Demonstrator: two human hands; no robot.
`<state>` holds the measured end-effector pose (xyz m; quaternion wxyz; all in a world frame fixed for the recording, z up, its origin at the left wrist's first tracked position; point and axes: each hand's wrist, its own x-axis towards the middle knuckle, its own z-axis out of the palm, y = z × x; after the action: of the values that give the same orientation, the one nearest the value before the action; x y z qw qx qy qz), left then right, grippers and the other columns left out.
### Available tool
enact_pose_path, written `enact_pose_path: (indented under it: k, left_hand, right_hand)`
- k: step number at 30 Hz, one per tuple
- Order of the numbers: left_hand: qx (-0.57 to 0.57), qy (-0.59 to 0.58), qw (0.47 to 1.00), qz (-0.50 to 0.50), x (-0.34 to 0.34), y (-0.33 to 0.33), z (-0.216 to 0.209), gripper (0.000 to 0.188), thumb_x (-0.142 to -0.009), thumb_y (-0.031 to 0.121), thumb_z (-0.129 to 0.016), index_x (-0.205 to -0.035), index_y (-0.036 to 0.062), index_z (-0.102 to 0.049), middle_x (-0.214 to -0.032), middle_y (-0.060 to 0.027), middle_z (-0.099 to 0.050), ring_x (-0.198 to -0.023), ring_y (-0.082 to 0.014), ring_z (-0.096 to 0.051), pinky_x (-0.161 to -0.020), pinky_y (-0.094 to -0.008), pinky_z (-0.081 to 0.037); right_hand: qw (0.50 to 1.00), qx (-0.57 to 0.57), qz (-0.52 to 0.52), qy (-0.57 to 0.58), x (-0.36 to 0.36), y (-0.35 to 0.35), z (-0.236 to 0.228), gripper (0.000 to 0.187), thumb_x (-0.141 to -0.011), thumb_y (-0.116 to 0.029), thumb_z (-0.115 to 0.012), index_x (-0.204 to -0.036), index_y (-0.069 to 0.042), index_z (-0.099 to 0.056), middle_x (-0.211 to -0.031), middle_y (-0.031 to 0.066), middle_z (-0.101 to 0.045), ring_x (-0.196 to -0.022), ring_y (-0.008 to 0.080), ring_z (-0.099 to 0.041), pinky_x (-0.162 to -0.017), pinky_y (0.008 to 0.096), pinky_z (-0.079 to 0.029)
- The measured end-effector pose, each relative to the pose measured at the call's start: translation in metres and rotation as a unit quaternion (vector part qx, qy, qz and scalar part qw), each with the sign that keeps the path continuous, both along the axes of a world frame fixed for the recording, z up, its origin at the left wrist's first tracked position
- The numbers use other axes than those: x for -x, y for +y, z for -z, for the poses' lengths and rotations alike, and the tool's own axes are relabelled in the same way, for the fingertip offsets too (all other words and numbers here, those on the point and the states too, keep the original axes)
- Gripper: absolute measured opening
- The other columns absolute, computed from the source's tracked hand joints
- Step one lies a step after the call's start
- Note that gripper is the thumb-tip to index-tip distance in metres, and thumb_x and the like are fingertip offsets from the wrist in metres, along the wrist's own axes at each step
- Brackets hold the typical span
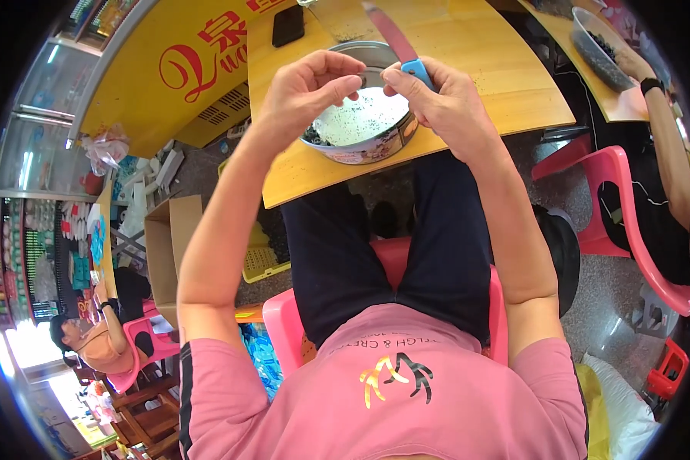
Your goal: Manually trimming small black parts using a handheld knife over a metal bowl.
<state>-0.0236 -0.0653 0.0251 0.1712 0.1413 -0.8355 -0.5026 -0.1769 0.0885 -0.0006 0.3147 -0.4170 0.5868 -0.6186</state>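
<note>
My right hand (451, 103) is closed round the blue handle of a small knife (392, 34), whose reddish blade points up and away to the left. Its thumb and forefinger meet over a round tin (366, 155). Opposite it, my left hand (305, 90) is curled with thumb and fingertips nearly together above the tin's left side. Whatever lies between those fingertips is too small to make out. Inside the tin, the white bottom is scattered with dark specks, and a dark clump (314, 136) sits by the left wall. The tin stands at the near edge of a wooden table (506, 92).
A black phone (288, 26) lies farther back on the table. At the right, another person's hand (633, 64) reaches to a bowl (590, 47) of dark bits beside a pink chair (629, 165). An open cardboard box (161, 244) stands on the left. Another person sits far left.
</note>
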Motion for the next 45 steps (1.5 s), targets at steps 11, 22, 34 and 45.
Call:
enact_pose_path:
  k: [11,22,34,45]
  left_hand:
    - [-0.085,0.271,0.954,-0.092,-0.007,0.069,0.006,0.018,-0.088,0.002,-0.067,-0.104,-0.0024,-0.061,-0.100,-0.0066,-0.064,-0.090,-0.0111,-0.063,-0.077,-0.0225,-0.050]
    - [0.013,0.282,0.949,-0.140,-0.008,0.073,0.019,0.018,-0.083,0.000,-0.070,-0.101,-0.0005,-0.066,-0.095,-0.0066,-0.064,-0.077,-0.0116,-0.062,-0.067,-0.0255,-0.050]
    - [-0.038,0.202,0.968,-0.146,-0.020,0.080,0.013,0.014,-0.088,0.004,-0.067,-0.099,-0.0029,-0.064,-0.092,-0.0074,-0.067,-0.082,-0.0128,-0.065,-0.074,-0.0237,-0.052]
    - [-0.250,0.212,0.939,-0.108,-0.029,0.073,0.023,0.020,-0.090,0.010,-0.068,-0.106,-0.0015,-0.064,-0.092,-0.0066,-0.069,-0.082,-0.0090,-0.062,-0.074,-0.0221,-0.051]
  right_hand:
    - [0.956,0.081,-0.089,-0.269,-0.019,0.008,-0.016,0.020,-0.091,-0.023,-0.067,-0.100,-0.004,-0.065,-0.077,0.0003,-0.062,-0.051,0.0013,-0.041,-0.048,0.0180,-0.034]
    - [0.970,0.082,-0.064,-0.218,-0.028,0.008,-0.015,0.019,-0.091,-0.023,-0.068,-0.096,-0.005,-0.065,-0.061,-0.0055,-0.049,-0.049,0.0011,-0.041,-0.045,0.0190,-0.031]
    - [0.981,0.067,-0.053,-0.174,-0.031,0.006,-0.010,0.018,-0.090,-0.021,-0.069,-0.095,-0.004,-0.066,-0.059,-0.0056,-0.050,-0.048,0.0017,-0.041,-0.044,0.0188,-0.030]
    - [0.981,0.081,-0.101,-0.147,-0.031,0.006,-0.009,0.019,-0.090,-0.021,-0.069,-0.096,-0.003,-0.067,-0.068,-0.0027,-0.059,-0.050,0.0008,-0.044,-0.045,0.0171,-0.031]
